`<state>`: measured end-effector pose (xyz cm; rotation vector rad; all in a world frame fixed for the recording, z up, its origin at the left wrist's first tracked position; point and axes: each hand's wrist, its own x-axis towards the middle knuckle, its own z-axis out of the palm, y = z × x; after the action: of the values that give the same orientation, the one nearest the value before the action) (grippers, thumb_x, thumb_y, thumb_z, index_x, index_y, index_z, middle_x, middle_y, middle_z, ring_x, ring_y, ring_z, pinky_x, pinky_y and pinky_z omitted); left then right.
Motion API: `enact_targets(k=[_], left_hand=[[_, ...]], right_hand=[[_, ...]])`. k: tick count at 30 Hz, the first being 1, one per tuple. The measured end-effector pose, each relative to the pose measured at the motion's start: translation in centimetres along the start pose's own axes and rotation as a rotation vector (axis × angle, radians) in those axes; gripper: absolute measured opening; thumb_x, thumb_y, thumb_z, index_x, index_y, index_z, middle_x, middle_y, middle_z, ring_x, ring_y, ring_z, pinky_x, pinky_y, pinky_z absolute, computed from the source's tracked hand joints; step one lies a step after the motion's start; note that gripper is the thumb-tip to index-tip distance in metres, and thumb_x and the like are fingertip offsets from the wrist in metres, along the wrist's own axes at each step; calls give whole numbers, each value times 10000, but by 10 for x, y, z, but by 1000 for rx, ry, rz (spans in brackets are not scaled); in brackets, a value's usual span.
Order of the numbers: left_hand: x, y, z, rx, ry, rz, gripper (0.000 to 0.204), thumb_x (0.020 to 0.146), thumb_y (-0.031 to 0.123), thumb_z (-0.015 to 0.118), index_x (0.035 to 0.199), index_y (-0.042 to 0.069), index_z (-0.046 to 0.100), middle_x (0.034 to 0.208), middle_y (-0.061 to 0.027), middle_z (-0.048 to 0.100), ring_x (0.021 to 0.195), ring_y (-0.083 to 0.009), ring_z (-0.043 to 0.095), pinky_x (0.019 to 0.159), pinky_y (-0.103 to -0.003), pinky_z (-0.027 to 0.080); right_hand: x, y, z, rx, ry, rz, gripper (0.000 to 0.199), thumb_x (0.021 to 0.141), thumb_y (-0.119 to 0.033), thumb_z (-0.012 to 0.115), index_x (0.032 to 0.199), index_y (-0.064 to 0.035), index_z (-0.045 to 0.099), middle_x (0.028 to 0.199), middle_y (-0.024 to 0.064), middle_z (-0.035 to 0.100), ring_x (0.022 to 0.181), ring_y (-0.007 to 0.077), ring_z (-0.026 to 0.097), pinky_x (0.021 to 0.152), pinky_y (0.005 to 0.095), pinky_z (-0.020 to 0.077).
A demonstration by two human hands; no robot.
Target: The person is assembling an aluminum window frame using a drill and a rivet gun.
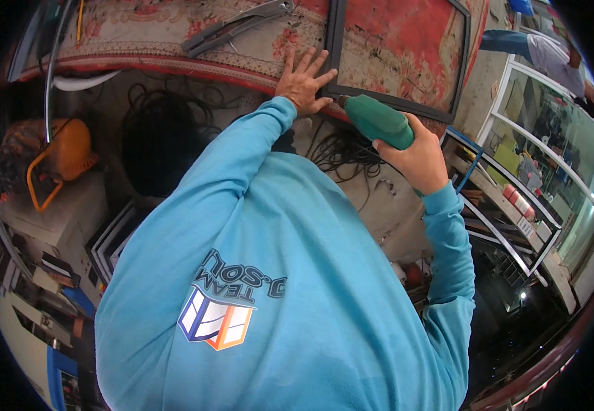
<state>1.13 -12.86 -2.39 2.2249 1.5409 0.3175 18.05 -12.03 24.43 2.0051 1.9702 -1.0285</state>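
My right hand grips a green power drill, its tip pointing left to the near corner of a dark grey rectangular frame. The frame lies on a table covered with a worn red and cream floral cloth. Just left of that corner my left hand rests at the table's near edge, fingers spread, palm down, holding nothing I can see. Whether the drill's tip touches the frame I cannot make out. Beyond my left hand lies a long grey metal piece with a hinged look.
Coils of black cable lie on the floor below the table. An orange-yellow machine stands on a cabinet at left. At right are a rack of frames, a glass-paned white door frame and another person.
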Motion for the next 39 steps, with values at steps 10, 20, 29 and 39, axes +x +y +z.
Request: enact_targets(k=[10, 20, 29, 39], left_hand=[[1, 1, -2, 35, -93, -11, 657, 853, 625, 535, 1430, 335, 415, 1590, -42, 160, 1464, -271, 120, 1155, -600, -50], [0, -1, 0, -1, -13, -1, 664, 816, 611, 602, 1399, 325, 464, 1578, -42, 198, 1445, -288, 180, 1167, -593, -4], [0, 0, -5, 3, -74, -7, 646, 858, 592, 555, 1430, 324, 421, 1587, -56, 169, 1459, -279, 131, 1164, -584, -8], [0, 0, -5, 47, -21, 0, 682, 812, 637, 587, 1410, 343, 444, 1579, -43, 198, 1448, -281, 173, 1168, -586, 9]], right_hand=[[10, -5, -8, -77, -48, -48, 590, 676, -317, 783, 1156, -20, 610, 934, 204, 692, 908, 352, 677, 803, 415, 521], [21, -10, -13, -72, -104, -89, 600, 667, -321, 770, 1159, -11, 621, 937, 208, 688, 900, 342, 677, 815, 403, 513], [24, -7, -10, -175, -108, -87, 637, 647, -356, 778, 1173, -34, 619, 946, 200, 691, 903, 343, 680, 816, 416, 519], [24, -7, -9, -217, -115, -74, 647, 655, -360, 781, 1194, -45, 611, 968, 191, 694, 916, 336, 681, 818, 419, 524]])
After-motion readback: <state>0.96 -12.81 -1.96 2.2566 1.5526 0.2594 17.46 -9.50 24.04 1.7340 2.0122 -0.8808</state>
